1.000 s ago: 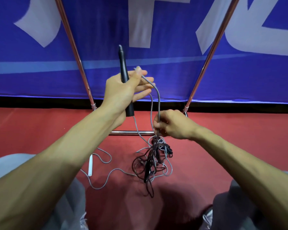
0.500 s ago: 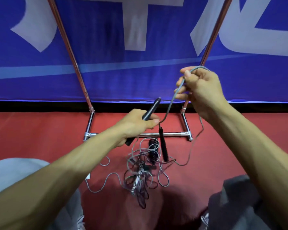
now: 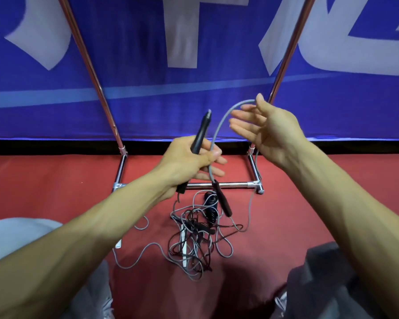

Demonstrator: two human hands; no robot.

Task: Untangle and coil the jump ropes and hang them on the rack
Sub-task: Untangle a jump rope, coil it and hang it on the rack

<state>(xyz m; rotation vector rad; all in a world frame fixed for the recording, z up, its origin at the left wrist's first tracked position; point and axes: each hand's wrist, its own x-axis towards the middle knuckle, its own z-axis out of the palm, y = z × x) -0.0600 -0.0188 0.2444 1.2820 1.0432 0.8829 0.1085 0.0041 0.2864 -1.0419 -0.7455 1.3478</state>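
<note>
Two hands: left hand (image 3: 189, 162) grips the black handle (image 3: 202, 132); right hand (image 3: 270, 132) is open, so the draped grey rope (image 3: 219, 127) may slip off into the tangle (image 3: 194, 240)

Grey rope (image 3: 219, 125) raised, tangle (image 3: 194, 240) by the chrome rack (image 3: 217, 185).
The rope arcs over the right hand (image 3: 267, 132), and its black handle (image 3: 224, 203) dangles above knotted grey and black ropes on the floor. The left hand (image 3: 187, 162) grips another handle (image 3: 200, 132), tilted upward.
</note>
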